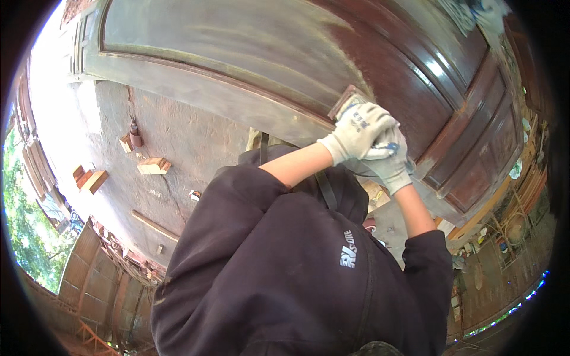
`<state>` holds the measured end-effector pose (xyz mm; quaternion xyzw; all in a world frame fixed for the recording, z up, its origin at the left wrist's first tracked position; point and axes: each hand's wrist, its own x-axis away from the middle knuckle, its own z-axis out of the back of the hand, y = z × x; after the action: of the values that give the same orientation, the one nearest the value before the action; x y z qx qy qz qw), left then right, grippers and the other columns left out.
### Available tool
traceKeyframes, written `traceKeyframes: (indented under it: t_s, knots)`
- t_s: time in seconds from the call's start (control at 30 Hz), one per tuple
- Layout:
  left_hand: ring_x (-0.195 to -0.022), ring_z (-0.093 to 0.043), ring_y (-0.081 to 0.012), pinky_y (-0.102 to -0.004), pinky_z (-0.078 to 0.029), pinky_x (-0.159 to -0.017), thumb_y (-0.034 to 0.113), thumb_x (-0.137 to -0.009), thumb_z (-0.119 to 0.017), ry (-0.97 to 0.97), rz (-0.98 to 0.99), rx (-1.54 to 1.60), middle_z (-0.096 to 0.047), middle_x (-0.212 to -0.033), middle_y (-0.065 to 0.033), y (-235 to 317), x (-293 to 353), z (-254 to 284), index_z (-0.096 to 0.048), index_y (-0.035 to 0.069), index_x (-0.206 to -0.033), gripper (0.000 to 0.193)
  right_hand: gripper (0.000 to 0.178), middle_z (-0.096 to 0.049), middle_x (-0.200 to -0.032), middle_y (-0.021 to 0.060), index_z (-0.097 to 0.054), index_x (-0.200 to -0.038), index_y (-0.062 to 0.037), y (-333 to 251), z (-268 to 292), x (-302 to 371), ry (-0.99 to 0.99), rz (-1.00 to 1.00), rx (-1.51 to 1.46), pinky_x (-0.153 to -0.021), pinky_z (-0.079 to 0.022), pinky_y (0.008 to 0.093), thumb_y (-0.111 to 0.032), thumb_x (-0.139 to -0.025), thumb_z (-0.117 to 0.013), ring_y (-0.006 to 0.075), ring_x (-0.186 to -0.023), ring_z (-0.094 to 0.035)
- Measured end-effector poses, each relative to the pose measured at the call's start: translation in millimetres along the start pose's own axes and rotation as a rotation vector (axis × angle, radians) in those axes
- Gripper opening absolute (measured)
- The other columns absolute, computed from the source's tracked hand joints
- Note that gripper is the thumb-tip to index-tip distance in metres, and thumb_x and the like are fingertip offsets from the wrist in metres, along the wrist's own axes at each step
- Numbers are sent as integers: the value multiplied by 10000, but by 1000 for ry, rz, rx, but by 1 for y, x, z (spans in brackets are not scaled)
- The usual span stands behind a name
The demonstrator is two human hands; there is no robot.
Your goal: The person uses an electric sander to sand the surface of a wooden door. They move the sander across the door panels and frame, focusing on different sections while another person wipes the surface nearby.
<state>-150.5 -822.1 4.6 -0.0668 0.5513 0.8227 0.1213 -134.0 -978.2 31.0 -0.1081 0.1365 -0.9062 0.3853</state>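
Both hands gloved, white with blue marks, close together right of center, on the lower edge of a big wooden door point(261, 59). Left hand point(359, 130) is closed over a small flat block point(346, 101), which pokes out past the fingers and sits on the door face. Right hand point(389, 160) is just below, touching the left, fingers curled; overlap hides whether it also grips the block. Door spans top center to right of the frame: dull, greyish toward upper left, glossy dark red-brown toward right, streaky border near the block. Another person's gloved hand point(490, 15) at upper right, over the door; its grip can't be told. Left of the frame: wood pieces point(154, 166) and a thin wooden strip point(154, 225) on the grey floor point(196, 127).
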Motion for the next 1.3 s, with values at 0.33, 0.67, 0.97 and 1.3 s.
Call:
traceKeyframes:
  t_s: [0.33, 0.67, 0.97, 1.3]
  knots:
    - [-978, -646, -369, -451, -486, -940, 479, -776, -602, 104, 34, -125, -688, -1035, -159, -97, 11, 241, -663, 65, -1064, 508, 304, -659, -985, 105, -645, -1029, -81, -161, -36, -224, 74, 71, 3, -809, -495, 392, -285, -805, -617, 248, -896, -637]
    - [-1018, -680, -315, -396, -503, -934, 343, -939, -463, 311, 277, -244, -706, -1056, -205, -173, 26, 373, -672, -16, -1117, 452, 180, -742, -926, 112, -728, -888, -128, -248, -43, -365, -21, 64, -36, -726, -558, 396, -244, -779, -642, 252, -882, -726]
    - [-1018, -626, -364, -444, -467, -940, 297, -952, -446, 182, 30, -255, -675, -1070, -179, -90, 20, 211, -633, 12, -1074, 362, 132, -711, -880, 124, -699, -854, -99, -142, -38, -203, 142, 22, -249, -775, -533, 398, -180, -766, -642, 271, -852, -697]
    - [-1007, -608, -389, -464, -471, -921, 346, -810, -544, -134, -82, -148, -670, -1058, -171, -12, -31, 44, -649, 44, -1073, 414, 239, -687, -924, 104, -670, -913, -122, -32, 4, -45, 153, -189, -119, -789, -506, 385, -292, -745, -666, 265, -861, -660]
